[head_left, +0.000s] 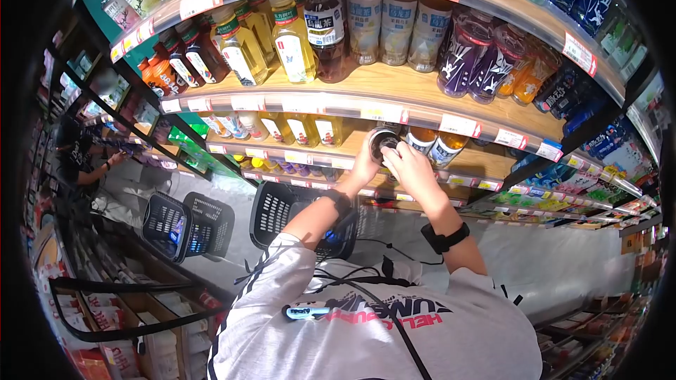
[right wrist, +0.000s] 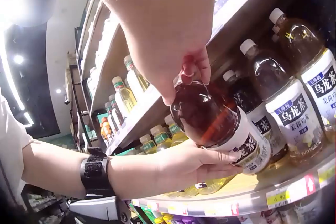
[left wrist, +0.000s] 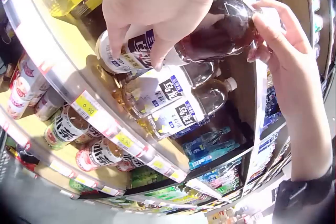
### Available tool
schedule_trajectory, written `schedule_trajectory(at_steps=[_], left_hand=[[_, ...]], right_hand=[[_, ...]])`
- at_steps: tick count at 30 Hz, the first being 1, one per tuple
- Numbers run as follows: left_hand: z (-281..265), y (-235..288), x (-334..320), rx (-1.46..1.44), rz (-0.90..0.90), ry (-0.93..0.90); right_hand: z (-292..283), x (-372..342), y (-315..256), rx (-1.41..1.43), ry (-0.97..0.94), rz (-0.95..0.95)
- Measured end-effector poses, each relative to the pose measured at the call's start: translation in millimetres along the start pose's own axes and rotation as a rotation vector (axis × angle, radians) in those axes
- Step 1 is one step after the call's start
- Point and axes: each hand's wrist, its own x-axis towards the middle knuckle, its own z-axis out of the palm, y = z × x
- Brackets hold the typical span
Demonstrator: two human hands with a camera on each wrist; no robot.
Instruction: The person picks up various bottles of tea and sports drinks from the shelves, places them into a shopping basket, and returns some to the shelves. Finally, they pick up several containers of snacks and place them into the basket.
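A bottle of dark oolong tea (right wrist: 202,111) with a white label is held tilted at the lower shelf. My left hand (left wrist: 163,3) grips it round the label, thumb and fingers spread across the print. At the bottle's top, my right hand (left wrist: 289,50) pinches the cap end, and its fingers hide the cap. Both hands (head_left: 412,169) are close together in the head view, in front of the shelf edge. Matching oolong tea bottles (right wrist: 294,111) stand upright right beside the held one.
Yellow tea bottles (head_left: 299,130) share the lower shelf, with price tags (head_left: 461,125) along the shelf edge above. A black basket (head_left: 271,204) stands on the floor below my arms; further baskets (head_left: 165,222) are to the left. Another person (head_left: 77,155) is at the far left.
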Motion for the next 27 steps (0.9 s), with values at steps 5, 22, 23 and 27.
schedule_trajectory(at_steps=[5, 22, 23, 27], left_hand=[[4.5, 6.1, 4.8, -0.299, -0.195, -0.03], [-18.5, -30.1, 44.2, -0.102, -0.218, -0.334], [-17.1, -32.6, 46.3, -0.03, -0.248, -0.299], [-10.7, 5.4, 56.5, -0.109, -0.42, -0.253]], right_hand=[[10.3, 9.4, 10.5, 0.051, 0.029, 0.086], [42.0, 20.2, -0.6, 0.018, 0.11, 0.381], [40.3, 18.3, -2.6, 0.02, 0.13, 0.363], [47.9, 2.7, 0.2, 0.082, 0.072, 0.379]])
